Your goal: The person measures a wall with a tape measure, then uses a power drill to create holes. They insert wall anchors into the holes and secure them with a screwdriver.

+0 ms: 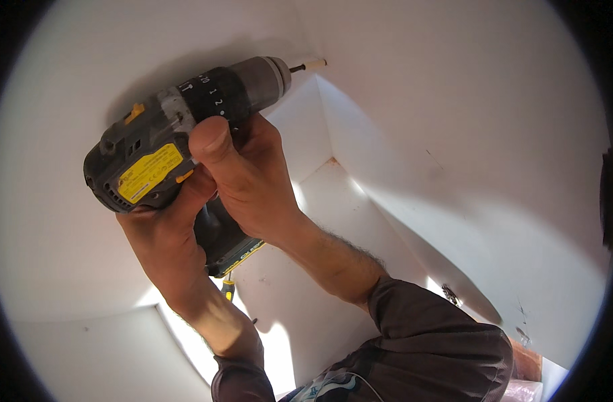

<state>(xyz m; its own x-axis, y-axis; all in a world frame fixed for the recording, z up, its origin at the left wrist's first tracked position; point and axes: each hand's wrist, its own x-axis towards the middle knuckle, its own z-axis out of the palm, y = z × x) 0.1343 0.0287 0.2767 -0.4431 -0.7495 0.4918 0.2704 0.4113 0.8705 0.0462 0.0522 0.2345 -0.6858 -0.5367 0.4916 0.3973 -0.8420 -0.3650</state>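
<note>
A black and grey cordless drill (pixel 179 127) with a yellow label is held up, tilted, its chuck (pixel 269 80) toward the upper right. From the chuck a thin dark bit (pixel 298 68) sticks out, ending at a short pale cylindrical piece (pixel 314 65) by the white panel. My left hand (pixel 162 238) wraps the grip from behind, under the motor housing. At the front of the grip, my right hand (pixel 249 177) is closed around the drill, its thumb along the housing. Both palms and the trigger are hidden. The battery (pixel 226 251) shows below my wrists.
White panels (pixel 454 100) surround the drill and meet at a corner just beyond the bit. Below the battery appears a yellow-and-black tool handle (pixel 228 290) with a metal shaft. A dark object (pixel 608 201) sits at the right rim. Bright light patches fall on the lower surfaces.
</note>
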